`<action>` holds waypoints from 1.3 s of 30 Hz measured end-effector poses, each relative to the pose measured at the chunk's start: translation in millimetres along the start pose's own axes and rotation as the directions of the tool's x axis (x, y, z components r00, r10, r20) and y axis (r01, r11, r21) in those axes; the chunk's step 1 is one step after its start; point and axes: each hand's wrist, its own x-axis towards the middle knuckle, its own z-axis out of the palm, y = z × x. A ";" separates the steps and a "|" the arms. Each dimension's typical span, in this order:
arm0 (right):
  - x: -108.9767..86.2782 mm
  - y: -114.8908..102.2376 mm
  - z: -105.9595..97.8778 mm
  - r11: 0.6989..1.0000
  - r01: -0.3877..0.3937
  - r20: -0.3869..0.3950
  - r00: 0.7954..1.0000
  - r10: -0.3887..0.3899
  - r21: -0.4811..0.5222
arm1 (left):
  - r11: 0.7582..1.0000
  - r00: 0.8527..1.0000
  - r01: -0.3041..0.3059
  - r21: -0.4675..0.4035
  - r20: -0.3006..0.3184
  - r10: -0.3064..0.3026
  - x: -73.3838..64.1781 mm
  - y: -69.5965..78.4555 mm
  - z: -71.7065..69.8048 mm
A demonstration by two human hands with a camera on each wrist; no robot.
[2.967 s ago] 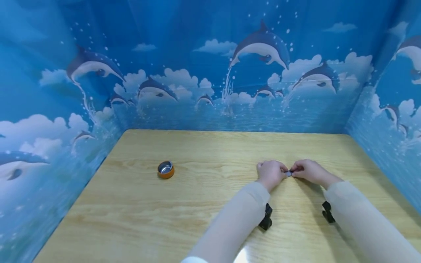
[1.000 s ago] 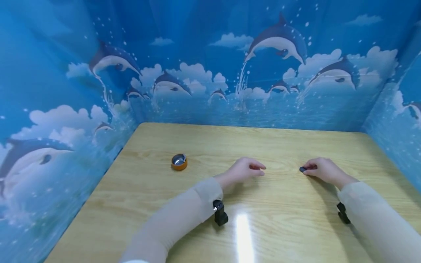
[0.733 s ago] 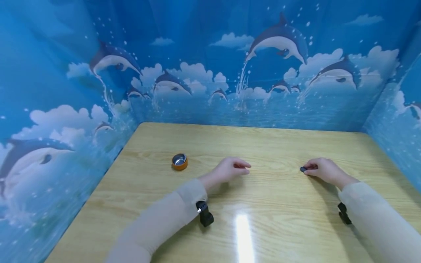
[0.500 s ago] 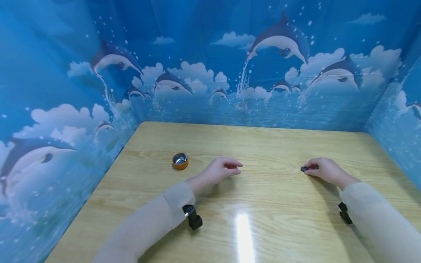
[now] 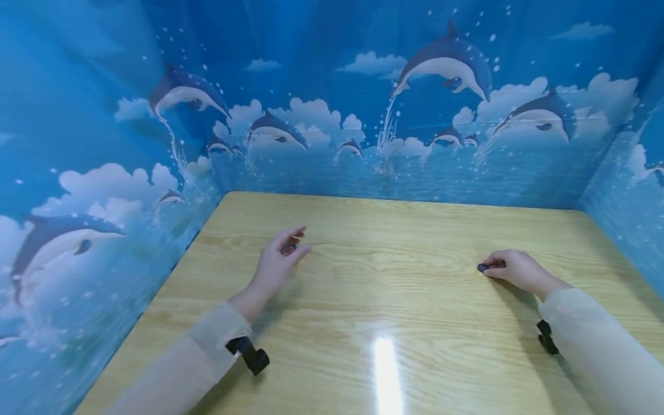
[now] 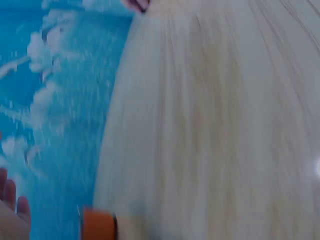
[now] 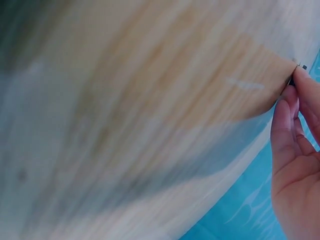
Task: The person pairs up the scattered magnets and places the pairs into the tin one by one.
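My left hand (image 5: 275,259) is held over the left part of the table, thumb and fingers spread apart. It hides most of a small round orange container with a silvery inside; only bits show between the fingers. In the left wrist view the orange container (image 6: 98,225) stands at the bottom edge, apart from the fingertips (image 6: 10,192) at the left. Over at the right, my right hand (image 5: 521,270) pinches a small dark roundish piece (image 5: 482,268) between thumb and fingers, low at the tabletop. In the right wrist view the fingers largely cover this dark piece (image 7: 292,80).
A light wooden table (image 5: 394,300) spreads beneath both hands, with a bright reflection near its front. Blue dolphin-print curtains (image 5: 332,104) enclose the back and sides. Black wrist cameras (image 5: 249,354) are strapped to both forearms.
Both hands were together at the small piece three seconds ago. My left hand has since left it and swung left to the orange container. The right hand stays, still pinching the dark piece.
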 end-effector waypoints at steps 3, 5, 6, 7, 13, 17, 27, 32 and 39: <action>-0.5 1.3 -1.7 1.000 -0.002 0.001 1.000 0.002 -0.002 | 0.995 0.992 0.102 0.007 -0.073 -0.101 2.3 -15.2 -20.4; -0.7 2.1 -3.5 1.000 -0.002 -0.002 1.000 0.002 -0.008 | 0.983 0.981 0.183 0.003 -0.071 -0.183 4.2 -25.9 -31.4; -0.7 2.6 -4.3 1.000 -0.003 -0.005 1.000 0.003 -0.012 | 0.976 0.974 0.219 0.006 -0.061 -0.219 5.3 -31.6 -35.8; -0.7 3.2 -5.2 1.000 -0.003 -0.006 1.000 0.003 -0.015 | 0.966 0.966 0.257 0.016 -0.044 -0.256 5.9 -35.8 -39.1; -1.3 7.0 -8.7 1.000 -0.004 0.003 1.000 0.004 -0.018 | 0.936 0.932 0.342 0.087 0.093 -0.349 10.3 -59.6 -44.1; -3.7 9.4 -10.0 1.000 -0.004 0.002 1.000 0.004 -0.021 | 0.951 0.937 0.297 0.089 0.165 -0.308 14.2 -65.4 -37.9; -2.8 8.6 -11.0 0.999 -0.022 0.000 1.000 0.022 -0.030 | 0.967 0.948 0.231 0.109 0.199 -0.249 20.3 -65.1 -33.5; -2.7 6.3 -10.1 0.999 -0.010 -0.011 1.000 0.009 -0.047 | 0.969 0.949 0.210 0.133 0.210 -0.235 21.8 -72.5 -34.8; 1.0 -0.5 0.4 0.999 0.004 -0.014 1.000 -0.005 -0.053 | 0.961 0.951 0.189 0.203 0.207 -0.230 21.7 -72.0 -46.6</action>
